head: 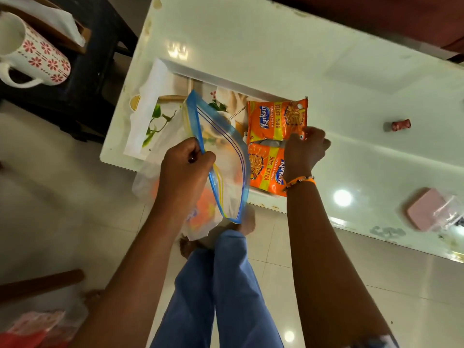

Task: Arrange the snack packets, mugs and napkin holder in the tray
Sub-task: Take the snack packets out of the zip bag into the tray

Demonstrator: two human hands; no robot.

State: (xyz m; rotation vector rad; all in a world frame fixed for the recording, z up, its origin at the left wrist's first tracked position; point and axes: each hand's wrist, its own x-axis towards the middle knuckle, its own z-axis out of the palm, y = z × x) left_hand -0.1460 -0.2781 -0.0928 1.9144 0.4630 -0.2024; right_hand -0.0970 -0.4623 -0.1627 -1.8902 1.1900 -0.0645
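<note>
A white tray (216, 76) with a floral print lies on the pale green table (276, 46). Two orange Kurkure snack packets lie in its right end: the far packet (276, 119) and the near packet (263, 169). My right hand (305, 149) pinches the near right corner of the far packet. My left hand (185, 172) grips the rim of a clear zip bag (226, 151) with a blue seal, held open over the tray's near edge; more orange packets show through it. A white mug (32, 54) with red flowers stands at the upper left, beside a napkin holder (62, 23).
A small red wrapper (401, 124) and a pink block in clear plastic (426, 212) lie on the table to the right. The mug rests on a dark stool (82, 79). My legs in blue trousers stand on the tiled floor below. Red plastic lies at bottom left.
</note>
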